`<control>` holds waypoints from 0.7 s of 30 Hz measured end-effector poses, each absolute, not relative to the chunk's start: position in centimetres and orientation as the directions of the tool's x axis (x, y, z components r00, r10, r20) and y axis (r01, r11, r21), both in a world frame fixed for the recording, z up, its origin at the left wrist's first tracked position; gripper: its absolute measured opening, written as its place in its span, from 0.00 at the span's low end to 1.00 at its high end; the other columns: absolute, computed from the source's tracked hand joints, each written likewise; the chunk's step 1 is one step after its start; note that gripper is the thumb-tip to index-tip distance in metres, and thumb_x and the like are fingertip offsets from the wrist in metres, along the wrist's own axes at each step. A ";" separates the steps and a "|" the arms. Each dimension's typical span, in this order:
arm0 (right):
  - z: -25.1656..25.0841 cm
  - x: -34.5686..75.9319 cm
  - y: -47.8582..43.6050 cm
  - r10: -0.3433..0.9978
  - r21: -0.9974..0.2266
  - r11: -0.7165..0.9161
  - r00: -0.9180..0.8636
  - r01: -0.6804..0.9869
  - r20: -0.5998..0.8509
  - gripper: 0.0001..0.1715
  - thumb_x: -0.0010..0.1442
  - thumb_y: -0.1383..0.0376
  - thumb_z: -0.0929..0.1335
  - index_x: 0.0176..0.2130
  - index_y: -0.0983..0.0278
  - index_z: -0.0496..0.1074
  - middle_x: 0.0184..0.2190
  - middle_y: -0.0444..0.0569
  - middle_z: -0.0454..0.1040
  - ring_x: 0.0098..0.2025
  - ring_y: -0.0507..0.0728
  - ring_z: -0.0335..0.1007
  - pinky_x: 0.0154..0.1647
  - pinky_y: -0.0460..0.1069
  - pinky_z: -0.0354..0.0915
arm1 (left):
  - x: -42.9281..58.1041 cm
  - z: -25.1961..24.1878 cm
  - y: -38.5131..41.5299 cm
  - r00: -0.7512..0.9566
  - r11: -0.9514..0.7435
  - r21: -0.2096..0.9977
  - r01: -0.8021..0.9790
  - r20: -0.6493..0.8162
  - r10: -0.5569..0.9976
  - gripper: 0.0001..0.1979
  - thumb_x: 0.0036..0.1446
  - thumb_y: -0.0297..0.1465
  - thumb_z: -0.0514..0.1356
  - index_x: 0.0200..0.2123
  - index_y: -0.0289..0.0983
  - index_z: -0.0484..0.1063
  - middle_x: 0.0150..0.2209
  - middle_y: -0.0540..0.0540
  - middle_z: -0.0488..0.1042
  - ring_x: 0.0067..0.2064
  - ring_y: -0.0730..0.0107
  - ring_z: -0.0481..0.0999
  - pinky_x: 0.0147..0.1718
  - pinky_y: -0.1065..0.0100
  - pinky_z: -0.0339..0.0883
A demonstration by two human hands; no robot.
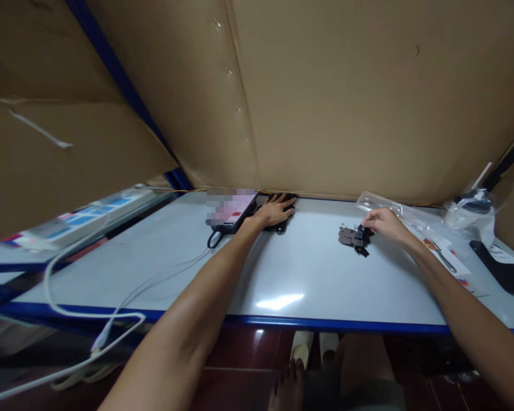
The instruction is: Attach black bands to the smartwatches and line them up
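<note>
My left hand (274, 211) lies with its fingers spread over a black item (281, 227) near the back of the table. The hand covers most of that item, so its kind is hidden. Just left of it a phone (232, 209) with a lit screen rests tilted on a black support. Over on the right, my right hand (380, 221) has thumb and fingertips pinched on a small black piece (362, 230) at the edge of a little pile. Flat dark grey pieces (349, 237) and a few shiny bits make up that pile.
A white power strip (94, 214) runs along the left side, with white cables (51, 285) looping over the front edge. At the right are clear plastic bags (385, 202), a printed card (445, 257), a long black object (499, 268) and a wrapped white container (471, 211). Brown cardboard (325, 97) walls the back.
</note>
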State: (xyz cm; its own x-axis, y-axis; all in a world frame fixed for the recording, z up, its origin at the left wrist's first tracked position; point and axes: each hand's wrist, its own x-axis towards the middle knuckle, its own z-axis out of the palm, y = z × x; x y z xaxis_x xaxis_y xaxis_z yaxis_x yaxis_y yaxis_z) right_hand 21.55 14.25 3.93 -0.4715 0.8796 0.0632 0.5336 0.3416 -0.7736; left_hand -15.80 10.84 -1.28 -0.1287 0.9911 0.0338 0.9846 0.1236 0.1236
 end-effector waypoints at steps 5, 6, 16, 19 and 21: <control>4.1 21.5 14.2 0.877 -0.774 0.349 -0.475 0.529 0.070 0.06 0.49 0.66 0.69 0.26 0.66 0.76 0.17 0.43 0.67 0.23 0.52 0.62 0.27 0.48 0.56 | -15.8 -1.2 11.0 -0.146 0.142 0.136 0.981 0.022 0.989 0.35 0.67 0.50 0.45 0.74 0.50 0.50 0.76 0.49 0.42 0.76 0.47 0.42 0.70 0.48 0.41; 4.1 21.5 14.1 0.878 -0.773 0.350 -0.474 0.529 0.073 0.06 0.50 0.66 0.69 0.26 0.66 0.76 0.18 0.44 0.67 0.23 0.52 0.62 0.27 0.48 0.56 | -15.8 -1.2 11.1 -0.149 0.145 0.133 0.980 0.019 0.989 0.35 0.67 0.50 0.45 0.74 0.50 0.50 0.76 0.49 0.42 0.75 0.47 0.43 0.70 0.48 0.41; 4.0 21.6 14.5 0.883 -0.770 0.342 -0.465 0.538 0.066 0.06 0.51 0.67 0.69 0.26 0.67 0.76 0.18 0.45 0.69 0.23 0.53 0.64 0.28 0.48 0.57 | -16.2 -1.1 11.5 -0.122 0.117 0.106 0.987 0.034 0.992 0.35 0.67 0.48 0.44 0.74 0.48 0.50 0.76 0.48 0.45 0.76 0.53 0.42 0.70 0.50 0.41; 3.7 21.6 14.7 0.885 -0.768 0.348 -0.459 0.537 0.080 0.05 0.52 0.69 0.69 0.27 0.67 0.77 0.19 0.45 0.71 0.24 0.52 0.65 0.28 0.47 0.58 | -16.3 -1.3 11.5 -0.124 0.121 0.077 0.990 0.035 0.992 0.34 0.67 0.49 0.42 0.74 0.49 0.50 0.76 0.48 0.45 0.76 0.55 0.43 0.70 0.50 0.42; 3.6 21.6 14.8 0.890 -0.761 0.354 -0.445 0.543 0.096 0.06 0.52 0.71 0.69 0.27 0.68 0.78 0.21 0.46 0.73 0.25 0.52 0.67 0.29 0.47 0.59 | -16.3 -1.3 11.4 -0.119 0.117 0.044 0.992 0.041 0.992 0.34 0.68 0.48 0.40 0.74 0.48 0.50 0.76 0.47 0.47 0.76 0.56 0.44 0.70 0.51 0.43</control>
